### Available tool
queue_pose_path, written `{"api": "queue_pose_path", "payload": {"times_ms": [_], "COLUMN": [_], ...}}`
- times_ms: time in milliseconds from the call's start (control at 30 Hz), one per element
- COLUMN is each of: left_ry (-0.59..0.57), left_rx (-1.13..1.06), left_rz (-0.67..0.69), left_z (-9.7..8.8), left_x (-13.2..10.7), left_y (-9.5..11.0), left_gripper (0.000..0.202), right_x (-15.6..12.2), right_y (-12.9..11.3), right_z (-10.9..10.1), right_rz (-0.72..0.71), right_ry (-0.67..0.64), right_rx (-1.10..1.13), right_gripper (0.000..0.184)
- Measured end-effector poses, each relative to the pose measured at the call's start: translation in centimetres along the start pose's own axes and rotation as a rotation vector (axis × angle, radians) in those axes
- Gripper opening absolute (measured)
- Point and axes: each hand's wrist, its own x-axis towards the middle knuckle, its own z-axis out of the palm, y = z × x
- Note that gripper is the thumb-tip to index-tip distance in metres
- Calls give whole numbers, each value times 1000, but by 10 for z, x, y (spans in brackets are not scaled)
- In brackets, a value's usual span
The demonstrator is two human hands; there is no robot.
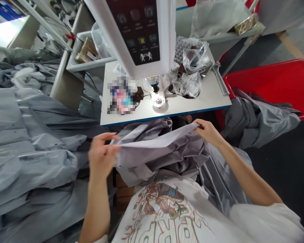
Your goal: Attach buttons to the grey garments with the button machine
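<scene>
A large piece of grey fabric (147, 158) lies across my lap, its upper edge stretched between my two hands and sagging a little in the middle. My left hand (103, 152), slightly blurred, pinches the left end of that edge between thumb and fingers. At the right end, my right hand (205, 130) grips the same edge, its fingers closed. Just beyond the fabric stands a white press machine (171, 50) with a dark control panel and a small round lower die (158, 103) on the worktable.
The white worktable (126, 118) has a blue front edge. Clear plastic bags (190, 84) and a metal bar (220, 79) lie on its right side. Piles of grey fabric (32, 162) fill the left. A red bin (273, 77) stands at right, with grey cloth hanging over it.
</scene>
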Motion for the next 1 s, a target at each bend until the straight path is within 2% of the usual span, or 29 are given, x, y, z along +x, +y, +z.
{"api": "queue_pose_path", "payload": {"times_ms": [100,133,200,233,267,333,433,567,633,733,800,900,1000], "left_ry": [-419,-530,-669,-688,-679,-598,-390,-46,94,263,323,337,322], "left_rx": [57,34,-7,-25,-44,-95,-205,-410,-522,-644,-676,-662,-609], "left_rz": [107,149,183,177,158,103,21,-102,-117,-118,-145,-187,-192], "left_z": [43,55,72,75,75,67,48,30,24,13,4,-5,-13], "left_x": [-8,-7,-4,-1,3,9,16,20,24,32,37,41,36], "left_y": [47,59,76,80,81,77,66,57,56,54,51,43,30], "left_gripper": [76,72,41,27,23,27,32,39,43,47,46,40,40], "right_x": [-9,-10,-9,-7,-5,-4,-7,-16,-20,-26,-31,-41,-54], "right_y": [-64,-81,-102,-107,-107,-98,-72,-35,-19,0,8,13,7], "right_z": [17,21,21,18,13,4,-4,0,2,0,-5,-16,-30], "right_rz": [-41,-58,-81,-82,-75,-48,-14,16,43,70,75,88,96], "right_ry": [-226,-312,-451,-491,-513,-534,-565,-437,-368,-345,-359,-380,-358], "right_rx": [109,140,156,146,129,98,43,-25,-23,-1,19,118,246], "right_gripper": [12,12,13,15,18,25,32,34,34,36,38,42,44]}}
